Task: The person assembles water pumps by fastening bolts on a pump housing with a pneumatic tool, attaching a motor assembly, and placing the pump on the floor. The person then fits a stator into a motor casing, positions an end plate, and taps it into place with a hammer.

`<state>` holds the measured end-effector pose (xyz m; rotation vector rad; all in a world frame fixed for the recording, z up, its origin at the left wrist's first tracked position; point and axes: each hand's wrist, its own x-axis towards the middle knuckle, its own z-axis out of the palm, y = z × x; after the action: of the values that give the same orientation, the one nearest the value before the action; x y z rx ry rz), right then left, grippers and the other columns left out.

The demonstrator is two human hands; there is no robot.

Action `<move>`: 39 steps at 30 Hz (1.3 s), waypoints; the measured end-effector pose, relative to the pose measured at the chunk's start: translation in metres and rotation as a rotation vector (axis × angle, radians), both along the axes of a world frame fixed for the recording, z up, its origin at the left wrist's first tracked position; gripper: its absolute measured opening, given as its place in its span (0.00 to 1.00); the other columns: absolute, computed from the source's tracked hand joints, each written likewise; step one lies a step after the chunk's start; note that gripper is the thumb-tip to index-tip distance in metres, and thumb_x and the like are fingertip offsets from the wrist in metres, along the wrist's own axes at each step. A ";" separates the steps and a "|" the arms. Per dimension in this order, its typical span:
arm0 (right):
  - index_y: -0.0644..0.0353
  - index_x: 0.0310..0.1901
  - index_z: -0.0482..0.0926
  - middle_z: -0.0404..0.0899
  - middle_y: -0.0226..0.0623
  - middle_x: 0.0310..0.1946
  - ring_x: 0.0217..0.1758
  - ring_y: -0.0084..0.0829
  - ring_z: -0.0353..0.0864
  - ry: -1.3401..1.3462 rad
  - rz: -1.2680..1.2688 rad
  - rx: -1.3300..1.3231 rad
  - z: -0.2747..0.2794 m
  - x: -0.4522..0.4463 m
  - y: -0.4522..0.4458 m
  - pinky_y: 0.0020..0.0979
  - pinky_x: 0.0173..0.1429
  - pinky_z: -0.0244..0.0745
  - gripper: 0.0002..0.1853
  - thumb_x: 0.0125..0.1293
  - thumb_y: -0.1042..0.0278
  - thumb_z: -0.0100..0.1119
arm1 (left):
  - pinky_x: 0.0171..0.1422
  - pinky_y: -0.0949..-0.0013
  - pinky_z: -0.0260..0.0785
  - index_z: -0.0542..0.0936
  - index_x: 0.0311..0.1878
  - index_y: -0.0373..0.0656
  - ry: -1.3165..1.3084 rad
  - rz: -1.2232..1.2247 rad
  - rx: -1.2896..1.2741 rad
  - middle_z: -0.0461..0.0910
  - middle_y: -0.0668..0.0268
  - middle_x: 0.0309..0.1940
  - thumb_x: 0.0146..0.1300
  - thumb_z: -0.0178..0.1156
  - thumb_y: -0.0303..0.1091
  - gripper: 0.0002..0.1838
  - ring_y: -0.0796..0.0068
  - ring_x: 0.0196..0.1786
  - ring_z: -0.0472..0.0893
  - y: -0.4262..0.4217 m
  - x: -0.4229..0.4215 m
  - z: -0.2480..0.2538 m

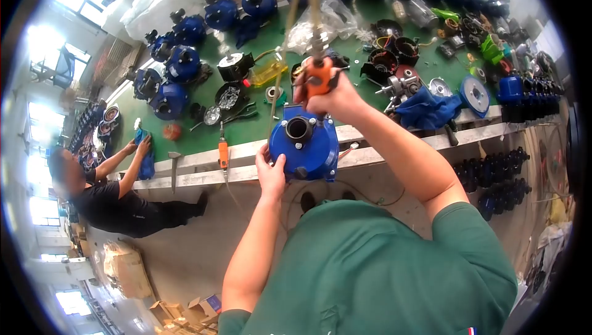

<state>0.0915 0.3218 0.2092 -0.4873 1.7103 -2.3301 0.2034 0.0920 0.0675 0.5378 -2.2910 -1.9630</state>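
Green shirt front (376, 267) is closest to camera. Blue round housing (317, 157) sits right ahead of it at the bench's front edge, port and bolt heads facing up. Left hand (272, 176) is on its left side, thumb and fingers apart; can't tell if that's a real grip or just contact. Right hand (340, 96) is closed around an orange power tool (319, 78) over the housing's far side, hose (312, 5) running up from it. Can't see whether the tip touches a bolt. On the green bench (246, 130), to the left: second orange tool (223, 154), pliers (244, 115), yellow bottle (269, 73). Right: blue cloth (427, 109). Blue units (259, 0) line the back. Co-worker (126, 207) far left, both hands on something blue.
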 end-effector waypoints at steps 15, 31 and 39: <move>0.63 0.46 0.80 0.85 0.32 0.36 0.42 0.23 0.83 0.156 -0.387 0.070 -0.148 -0.019 0.015 0.28 0.53 0.78 0.16 0.54 0.82 0.63 | 0.34 0.54 0.84 0.60 0.73 0.40 -0.275 -0.035 0.280 0.74 0.53 0.63 0.69 0.66 0.38 0.35 0.57 0.55 0.82 -0.009 -0.007 0.013; 0.63 0.40 0.81 0.81 0.27 0.31 0.35 0.18 0.77 0.118 0.059 0.153 -0.121 -0.019 0.015 0.25 0.46 0.76 0.10 0.54 0.80 0.64 | 0.56 0.59 0.64 0.66 0.72 0.52 -0.344 -0.071 0.206 0.78 0.70 0.61 0.68 0.66 0.47 0.33 0.74 0.58 0.75 -0.013 -0.005 0.011; 0.63 0.42 0.80 0.81 0.28 0.32 0.36 0.19 0.78 0.065 -0.016 0.121 -0.126 -0.017 0.013 0.25 0.47 0.76 0.12 0.54 0.80 0.63 | 0.55 0.61 0.66 0.65 0.72 0.51 -0.335 -0.072 0.215 0.78 0.68 0.61 0.68 0.66 0.48 0.33 0.73 0.57 0.76 -0.009 -0.003 0.018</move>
<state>0.0750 0.3349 0.0836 -0.5342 1.8773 -2.2282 0.2009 0.0830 0.0852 0.8761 -2.3173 -2.3273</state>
